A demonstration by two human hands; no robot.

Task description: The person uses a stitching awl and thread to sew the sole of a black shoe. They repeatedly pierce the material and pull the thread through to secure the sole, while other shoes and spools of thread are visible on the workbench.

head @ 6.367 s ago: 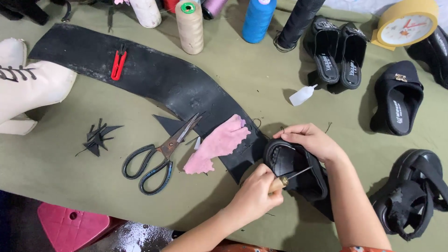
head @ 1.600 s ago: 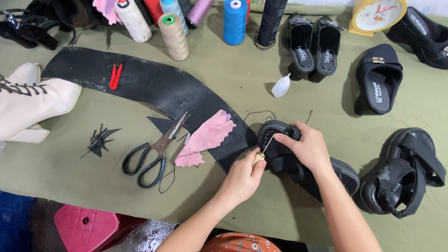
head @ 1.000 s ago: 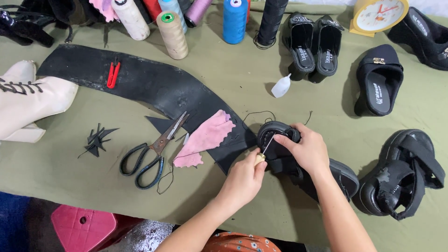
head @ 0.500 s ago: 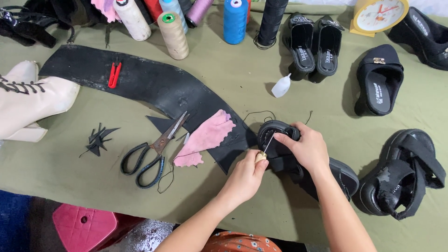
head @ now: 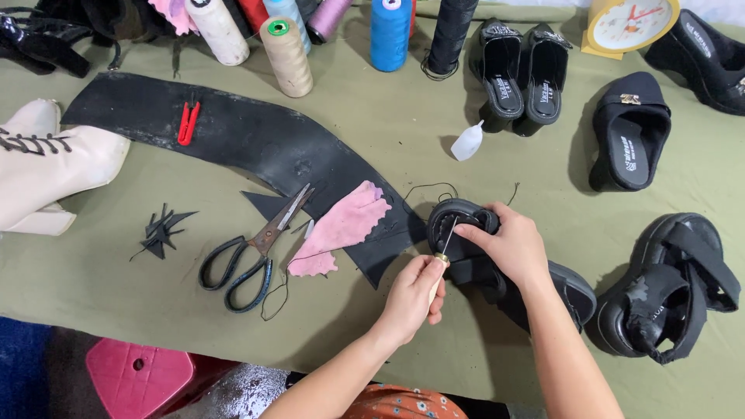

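Gripping awl (head: 444, 242), fingers (head: 425, 273) closed

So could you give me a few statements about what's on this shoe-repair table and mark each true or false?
1. The left hand grips an awl whose tip meets the black sandal. True.
2. The right hand rests flat on the table, away from the sandal. False: it holds the sandal.
3. The scissors lie beside a pink scrap. True.
4. The red clip lies on the white boot. False: it lies on the black sheet.
5. The small white bottle stands between the thread cones. False: it lies apart, near the black mules.
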